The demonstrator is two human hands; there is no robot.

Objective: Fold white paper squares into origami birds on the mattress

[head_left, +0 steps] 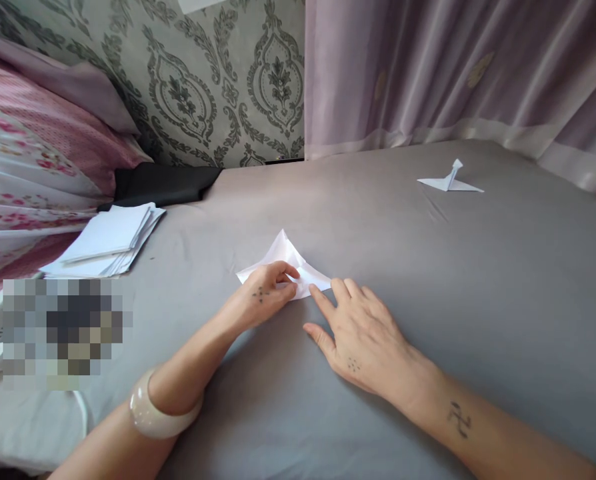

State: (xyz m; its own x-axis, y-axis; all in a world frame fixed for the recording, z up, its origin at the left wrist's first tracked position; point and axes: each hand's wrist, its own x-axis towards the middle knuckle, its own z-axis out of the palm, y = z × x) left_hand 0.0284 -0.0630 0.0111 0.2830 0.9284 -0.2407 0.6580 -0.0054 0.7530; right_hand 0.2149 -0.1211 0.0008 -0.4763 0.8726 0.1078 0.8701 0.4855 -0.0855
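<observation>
A white sheet of paper [284, 248], folded into a rough triangle with a raised point, lies on the grey cloth in front of me. My left hand [271, 287] is over its near left part, with thumb and forefinger closed together at a fold; the exact grip is partly hidden. My right hand [361, 323] lies to the right with its fingers stretched out. Its forefinger touches the paper's near right edge, while the thumb rests apart on the cloth.
A stack of white paper [111, 233] lies at the left, before a black flat item [165, 183]. A folded paper figure [451, 182] stands at the far right. A purple curtain [403, 73] hangs behind. A white cable [82, 407] runs at the lower left.
</observation>
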